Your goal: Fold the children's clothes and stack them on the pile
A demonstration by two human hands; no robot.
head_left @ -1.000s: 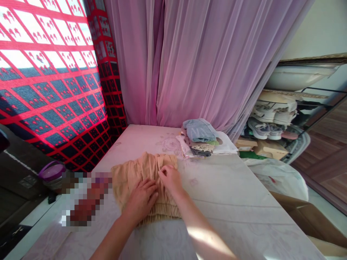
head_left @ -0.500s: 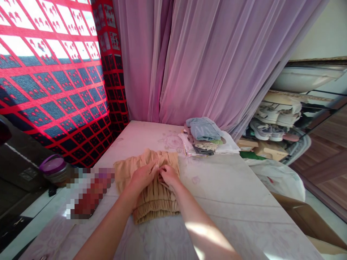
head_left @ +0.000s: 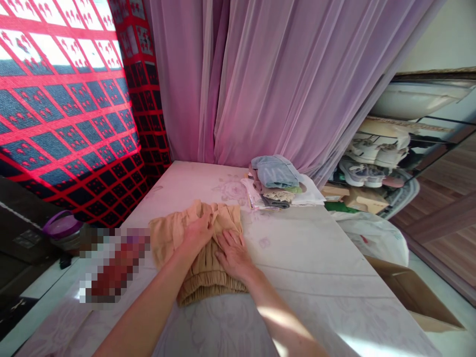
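A tan garment (head_left: 208, 265) with a gathered elastic waistband lies bunched on the bed-like, floral-covered surface (head_left: 297, 258), its waistband towards me. On its upper middle part, my left hand (head_left: 201, 232) has its fingers closed on a fold of the cloth; the fingertips are partly hidden. My right hand (head_left: 235, 254) lies flat on the right side of the garment, fingers spread and pressing on it. Whether the garment is shorts, trousers or a skirt cannot be made out.
A stack of folded clothes (head_left: 277, 181) with blue denim on top sits at the far side. A blurred-out reddish object (head_left: 119, 267) lies left. Shoes (head_left: 362, 173) fill a rack at right, above an open cardboard box (head_left: 416, 297). Pink curtains (head_left: 267, 84) hang behind.
My right hand has gone from pinching the cloth near the left hand to lying flat, slightly lower. The left hand stays on the garment. The whole view has shifted slightly.
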